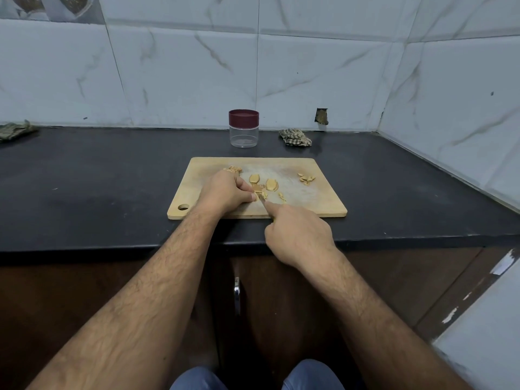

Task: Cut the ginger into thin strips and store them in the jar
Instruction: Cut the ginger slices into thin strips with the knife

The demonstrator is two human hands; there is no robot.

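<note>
On board (315,198), near edge: left hand (222,192) pinching ginger slice (257,192), right hand (298,235) clamped on knife (263,199). Blade just right of pinch, pointing far; slice between both grips.

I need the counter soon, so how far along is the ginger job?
Partly done. A pile of cut strips lies at the cutting board's far left. In hand: the left hand pins a slice while the right hand works the knife. Left: two slices uncut, and the jar is lidded and looks nearly empty.
</note>
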